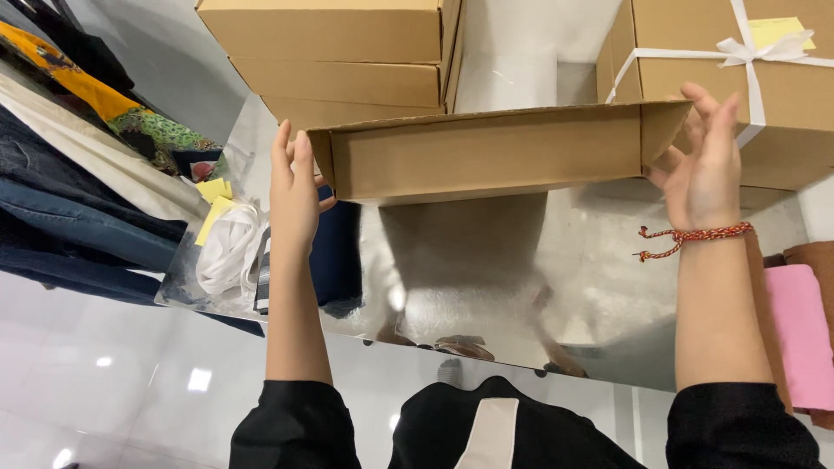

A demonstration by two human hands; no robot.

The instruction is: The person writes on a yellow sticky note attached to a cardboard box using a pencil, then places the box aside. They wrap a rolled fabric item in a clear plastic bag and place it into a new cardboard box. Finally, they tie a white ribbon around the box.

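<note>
Leftmost, well left of the open cardboard box (486, 152): several folded garments (78, 174) in dark blue, cream and one orange-green print, stacked at the mirrored table (556, 287) edge. Nearer the box, two yellow sticky notes (213, 200) above one bundle of white ribbon (228, 247), all lying on the table. Left hand (294, 187) pressed flat against the box's left end wall, fingers straight and pointing up, thumb hooked round the near corner. One open cardboard box held raised above the table between both hands, its open side facing the camera, inside bare. Behind the box, three closed flat cartons (334, 52) piled one on another. Right hand (705, 161) spread open against the box's right end flap, fingertips curling over the top edge; one red braided bracelet (695, 234) on that wrist. Behind and right of the box, one carton tied with white ribbon (764, 78), a yellow note on top. Far right, one pink cloth (804, 334) beside brown fabric.
</note>
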